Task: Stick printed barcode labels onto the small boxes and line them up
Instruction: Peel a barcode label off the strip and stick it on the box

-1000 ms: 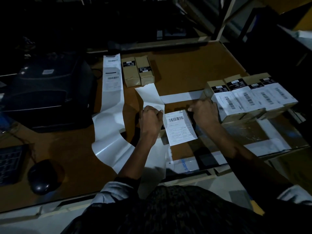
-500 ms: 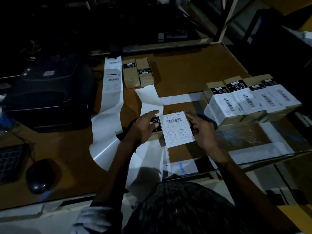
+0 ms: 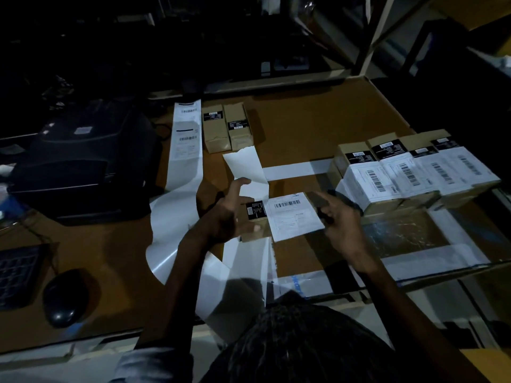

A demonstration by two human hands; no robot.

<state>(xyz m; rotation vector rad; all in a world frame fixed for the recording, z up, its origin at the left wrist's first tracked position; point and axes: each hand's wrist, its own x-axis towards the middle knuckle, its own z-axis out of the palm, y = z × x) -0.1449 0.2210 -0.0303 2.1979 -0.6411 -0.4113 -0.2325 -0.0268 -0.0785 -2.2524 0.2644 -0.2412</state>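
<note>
A tan box (image 3: 255,232) with a black patch of white print lies between the hands, a white label (image 3: 294,217) with black barcode stripes laid across it. Right of the right hand (image 3: 341,219), a row of tan boxes (image 3: 409,172) carries black patches and white, black-barred labels. Beyond the left hand (image 3: 224,214), two plain tan boxes (image 3: 228,128) show only small black patches. A glossy white liner strip (image 3: 179,194) curls left of that hand, its far end printed with black barcodes. The table (image 3: 304,120) is orange-brown. Far left sit a black printer (image 3: 83,164) and a black mouse (image 3: 62,298).
</note>
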